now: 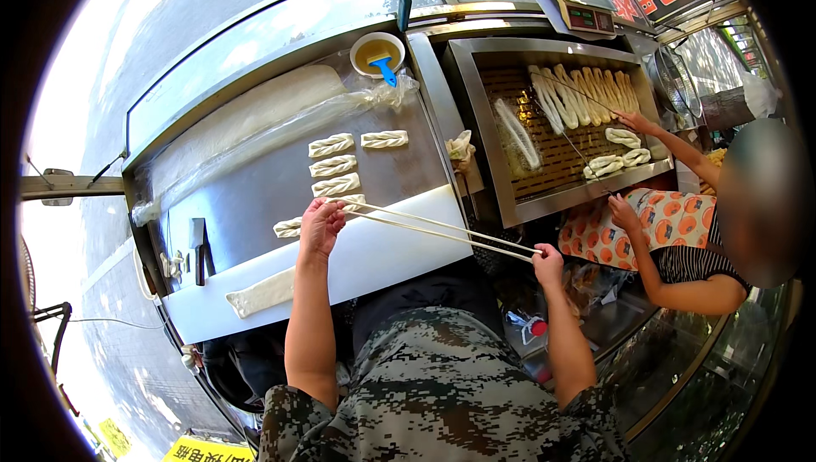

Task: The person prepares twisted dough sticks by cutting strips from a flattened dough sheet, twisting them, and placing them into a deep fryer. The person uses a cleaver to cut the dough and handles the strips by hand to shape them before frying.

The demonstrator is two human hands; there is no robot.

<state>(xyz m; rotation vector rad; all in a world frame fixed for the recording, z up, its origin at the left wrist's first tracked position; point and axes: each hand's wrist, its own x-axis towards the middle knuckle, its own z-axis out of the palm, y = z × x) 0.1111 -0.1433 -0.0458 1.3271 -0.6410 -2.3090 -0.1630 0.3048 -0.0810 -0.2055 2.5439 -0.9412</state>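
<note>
A long dough strand [472, 232], doubled into two thin lengths, is stretched between my hands in front of my body. My left hand [322, 229] pinches one end above the white cutting board [395, 255]. The other end is held in the fingers of my right hand [548, 265], past the board's right edge. Short twisted dough pieces [333, 165] lie on the metal worktop [255, 184] beyond my left hand, which partly hides the nearest ones. A flat dough strip [261, 293] rests on the board left of my left forearm.
A cleaver [198, 251] lies at left. Plastic film [268, 149] partly covers a dough slab [255, 108]. A bowl [377, 54] holds yellow liquid and a blue brush [384, 71]. At right, a co-worker [688, 251] works long sticks over a fryer [475, 137] containing dough sticks. A scale [577, 0] stands behind.
</note>
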